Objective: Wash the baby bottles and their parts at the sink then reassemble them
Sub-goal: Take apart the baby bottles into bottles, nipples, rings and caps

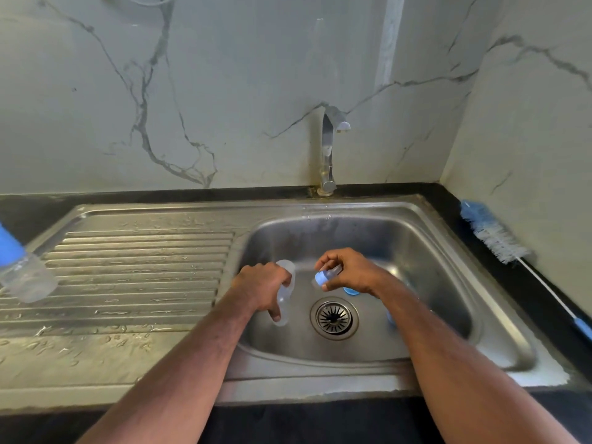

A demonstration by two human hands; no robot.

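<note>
Stainless sink (pixel 442 251) w/ both hands over the basin, tap (pixel 330 145) off. Left hand (pixel 261 288) wrapped round a clear bottle body (pixel 285 294), open end up toward far side, base pointing down-near. Right hand (pixel 347 274) pinches a blue collar w/ clear teat (pixel 323 277) between thumb + fingertips, collar facing left, just beside the bottle mouth but apart from it. Step looks like screwing the top back on: line the collar square to the neck, seat flat, then twist w/ right while left holds the body steady; wet plastic will be slippery so keep the wrap firm, don't cross-thread.

Hard to tell: teat mostly behind fingers, shape unclear; whether parts are rinsed or soapy can't tell. Blue part (pixel 351 290) on basin floor half hidden under right wrist, another blue bit (pixel 390 317) behind right forearm, unidentifiable. Second bottle w/ blue cap (pixel 22 270) on drainboard (pixel 144 267) far left, cut off by frame edge. Bottle brush (pixel 499 241) on right counter, handle end runs out of frame
</note>
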